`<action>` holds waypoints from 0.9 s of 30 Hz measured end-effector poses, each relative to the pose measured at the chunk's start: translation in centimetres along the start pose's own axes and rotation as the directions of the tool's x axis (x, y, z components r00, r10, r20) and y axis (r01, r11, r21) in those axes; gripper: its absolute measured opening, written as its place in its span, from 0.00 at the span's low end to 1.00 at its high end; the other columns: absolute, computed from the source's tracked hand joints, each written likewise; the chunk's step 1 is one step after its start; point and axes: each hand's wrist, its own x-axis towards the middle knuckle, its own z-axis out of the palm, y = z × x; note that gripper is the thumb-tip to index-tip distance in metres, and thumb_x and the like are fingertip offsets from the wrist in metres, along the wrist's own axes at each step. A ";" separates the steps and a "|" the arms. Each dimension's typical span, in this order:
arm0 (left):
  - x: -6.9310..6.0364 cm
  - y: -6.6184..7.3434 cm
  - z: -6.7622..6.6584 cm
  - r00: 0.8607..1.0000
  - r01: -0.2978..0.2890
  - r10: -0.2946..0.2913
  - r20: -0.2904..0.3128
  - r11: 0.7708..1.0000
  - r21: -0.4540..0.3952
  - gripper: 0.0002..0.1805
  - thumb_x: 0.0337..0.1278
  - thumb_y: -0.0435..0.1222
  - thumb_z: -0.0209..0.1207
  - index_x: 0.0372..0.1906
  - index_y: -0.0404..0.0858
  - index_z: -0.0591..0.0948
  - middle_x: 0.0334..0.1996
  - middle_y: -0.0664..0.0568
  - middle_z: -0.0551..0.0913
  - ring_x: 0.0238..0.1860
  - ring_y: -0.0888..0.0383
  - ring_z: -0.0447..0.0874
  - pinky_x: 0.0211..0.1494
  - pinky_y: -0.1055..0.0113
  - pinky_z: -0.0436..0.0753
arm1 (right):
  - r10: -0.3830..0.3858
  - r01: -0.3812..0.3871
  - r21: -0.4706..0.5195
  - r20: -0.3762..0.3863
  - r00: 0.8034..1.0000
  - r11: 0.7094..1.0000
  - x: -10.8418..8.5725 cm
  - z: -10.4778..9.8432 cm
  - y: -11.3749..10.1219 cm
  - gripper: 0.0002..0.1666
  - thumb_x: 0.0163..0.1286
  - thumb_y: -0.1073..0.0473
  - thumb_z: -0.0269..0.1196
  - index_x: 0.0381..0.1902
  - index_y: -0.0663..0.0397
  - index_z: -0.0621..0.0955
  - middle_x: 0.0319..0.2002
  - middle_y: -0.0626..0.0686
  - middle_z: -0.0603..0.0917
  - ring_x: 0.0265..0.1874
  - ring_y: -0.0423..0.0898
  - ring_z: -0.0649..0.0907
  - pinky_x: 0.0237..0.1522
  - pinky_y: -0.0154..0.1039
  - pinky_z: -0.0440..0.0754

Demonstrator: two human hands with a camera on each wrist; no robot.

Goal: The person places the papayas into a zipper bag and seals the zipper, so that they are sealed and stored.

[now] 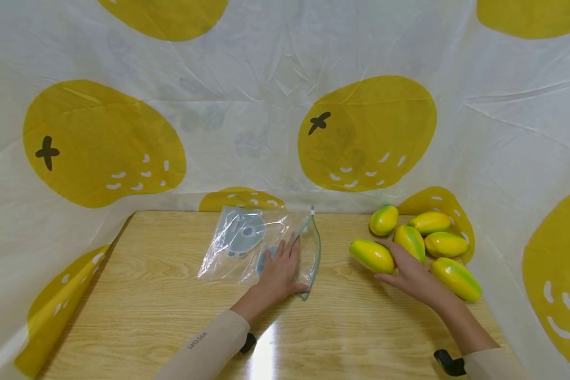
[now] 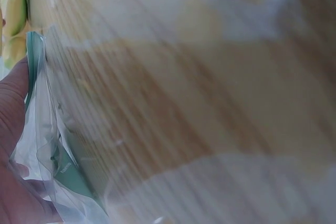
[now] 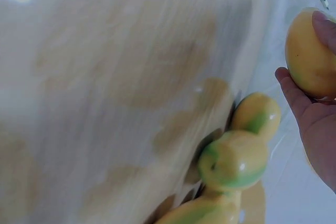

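A clear plastic zip bag (image 1: pixel 228 264) with a grey-blue animal print and a green edge lies flat on the table. My left hand (image 1: pixel 279 269) rests on it near its mouth, fingers spread and mostly straight, thumb at the lower corner. In the left wrist view, the thumb touches the green zip edge (image 2: pixel 34 59), and other fingers show partly through the film. A glossy yellow-green mango (image 1: pixel 372 256) is gripped by my right hand (image 1: pixel 408 277), between thumb and fingers. It appears raised above the table in the right wrist view.
Several more mangoes lie grouped behind and beside my right hand, one mango (image 1: pixel 456 279) nearest the right edge. The wooden table (image 1: pixel 171 316) is bounded at the back and sides by a white curtain (image 1: pixel 247 132) printed with yellow fruit.
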 end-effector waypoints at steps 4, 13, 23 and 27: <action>-0.1 0.0 0.1 1.000 0.004 -0.004 -0.004 1.000 0.003 0.78 0.35 0.68 0.75 0.84 0.38 0.44 0.85 0.45 0.43 0.81 0.39 0.55 0.70 0.25 0.65 | -0.037 0.037 -0.005 0.013 0.999 0.999 1.8 0.6 -0.6 0.49 0.62 0.59 0.76 0.75 0.67 0.65 0.69 0.68 0.73 0.66 0.67 0.75 0.62 0.66 0.76; 0.0 0.0 0.3 1.000 0.001 -0.001 -0.002 1.000 0.007 0.78 0.34 0.68 0.75 0.84 0.38 0.44 0.85 0.45 0.43 0.81 0.39 0.57 0.69 0.24 0.64 | -0.095 0.094 0.018 0.088 0.992 0.995 5.3 2.0 -2.2 0.48 0.64 0.58 0.75 0.75 0.66 0.64 0.69 0.69 0.73 0.67 0.66 0.74 0.66 0.66 0.73; 0.2 0.1 0.3 1.000 0.011 -0.011 -0.003 1.000 0.011 0.79 0.33 0.69 0.76 0.85 0.40 0.43 0.85 0.46 0.43 0.80 0.39 0.58 0.69 0.24 0.65 | -0.044 0.034 0.068 0.149 0.988 0.997 7.6 3.0 -3.8 0.51 0.64 0.59 0.75 0.75 0.69 0.60 0.69 0.72 0.72 0.65 0.66 0.77 0.66 0.64 0.75; 0.3 0.1 0.3 1.000 0.012 -0.012 -0.003 1.000 0.002 0.78 0.34 0.68 0.76 0.85 0.41 0.43 0.85 0.46 0.43 0.81 0.39 0.57 0.69 0.24 0.64 | -0.050 0.039 0.071 0.158 0.986 0.997 8.3 3.3 -4.2 0.49 0.63 0.58 0.76 0.73 0.67 0.62 0.65 0.69 0.77 0.61 0.62 0.81 0.61 0.61 0.79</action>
